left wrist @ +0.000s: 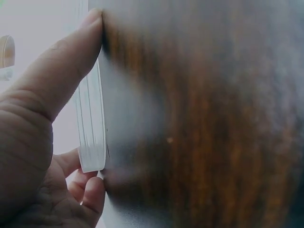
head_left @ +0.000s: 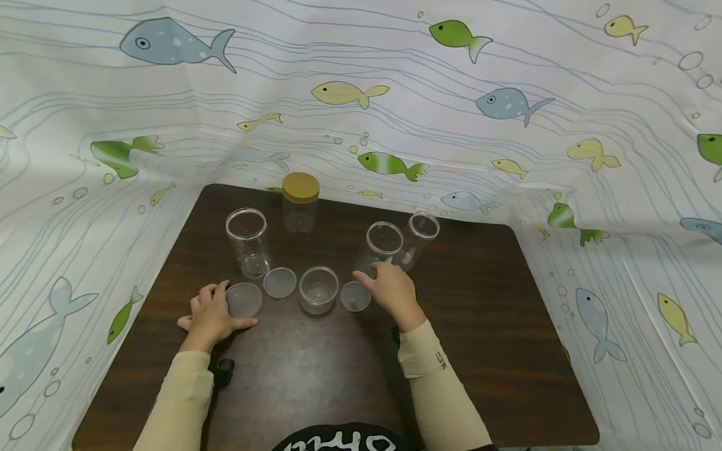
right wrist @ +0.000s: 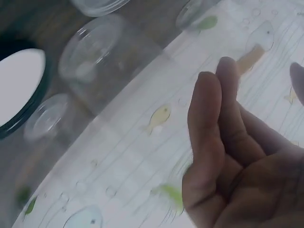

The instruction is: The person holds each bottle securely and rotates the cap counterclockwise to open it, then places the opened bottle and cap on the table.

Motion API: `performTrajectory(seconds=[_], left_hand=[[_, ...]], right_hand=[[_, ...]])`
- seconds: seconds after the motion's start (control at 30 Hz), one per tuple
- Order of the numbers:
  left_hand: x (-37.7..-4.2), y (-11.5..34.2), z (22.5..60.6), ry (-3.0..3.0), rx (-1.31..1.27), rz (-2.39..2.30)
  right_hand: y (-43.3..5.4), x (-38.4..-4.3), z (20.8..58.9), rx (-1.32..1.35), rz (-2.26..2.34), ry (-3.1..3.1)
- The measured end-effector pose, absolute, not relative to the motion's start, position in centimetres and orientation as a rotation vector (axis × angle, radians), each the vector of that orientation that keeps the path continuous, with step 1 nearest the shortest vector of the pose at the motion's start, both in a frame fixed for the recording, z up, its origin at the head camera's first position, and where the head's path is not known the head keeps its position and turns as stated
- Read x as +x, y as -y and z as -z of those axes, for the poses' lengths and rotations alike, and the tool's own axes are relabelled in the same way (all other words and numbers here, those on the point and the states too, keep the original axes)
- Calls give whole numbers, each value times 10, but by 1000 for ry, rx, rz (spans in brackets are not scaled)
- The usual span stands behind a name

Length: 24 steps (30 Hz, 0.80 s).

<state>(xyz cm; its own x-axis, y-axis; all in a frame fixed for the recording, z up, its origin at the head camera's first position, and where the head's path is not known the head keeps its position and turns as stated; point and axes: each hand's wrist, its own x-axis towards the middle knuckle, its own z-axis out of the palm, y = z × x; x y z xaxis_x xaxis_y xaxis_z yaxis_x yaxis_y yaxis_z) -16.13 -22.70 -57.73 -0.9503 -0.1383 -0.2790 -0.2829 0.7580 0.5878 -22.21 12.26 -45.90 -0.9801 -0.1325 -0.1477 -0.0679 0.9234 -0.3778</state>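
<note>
My left hand [head_left: 209, 316] rests on the table round a translucent round lid [head_left: 244, 300]. In the left wrist view, the thumb is on one side of the lid's ridged edge [left wrist: 92, 123] and the fingertips are on the other. My right hand [head_left: 393, 291] hovers near a clear jar [head_left: 385, 239] and a small translucent lid [head_left: 356, 297]; nothing shows in its grasp. Its fingers [right wrist: 204, 109] are lightly bent in the right wrist view. Between the hands are another lid [head_left: 280, 283] and a short clear jar [head_left: 319, 290].
Behind the left hand is a tall clear jar [head_left: 248, 244]. A jar with a yellow cap [head_left: 301, 200] stands at the back edge. Another clear jar [head_left: 422, 235] is at back right. A fish-print sheet [head_left: 338, 125] surrounds the dark wooden table [head_left: 479, 351].
</note>
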Motion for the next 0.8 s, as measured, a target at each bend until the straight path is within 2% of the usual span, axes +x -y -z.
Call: performTrajectory(seconds=[0.17, 0.3, 0.63, 0.8], left_hand=[[-163, 228, 578, -2727, -341, -946], [-162, 229, 579, -2725, -334, -947], [-163, 232, 578, -2710, -323, -963], [-164, 230, 578, -2711, -327, -947]], right_hand=[[-99, -247, 465, -296, 836, -2737], [-75, -270, 472, -306, 956, -2603], [-27, -328, 485, -11, 1380, -2145], [-6, -346, 488, 95, 1393, -2097]])
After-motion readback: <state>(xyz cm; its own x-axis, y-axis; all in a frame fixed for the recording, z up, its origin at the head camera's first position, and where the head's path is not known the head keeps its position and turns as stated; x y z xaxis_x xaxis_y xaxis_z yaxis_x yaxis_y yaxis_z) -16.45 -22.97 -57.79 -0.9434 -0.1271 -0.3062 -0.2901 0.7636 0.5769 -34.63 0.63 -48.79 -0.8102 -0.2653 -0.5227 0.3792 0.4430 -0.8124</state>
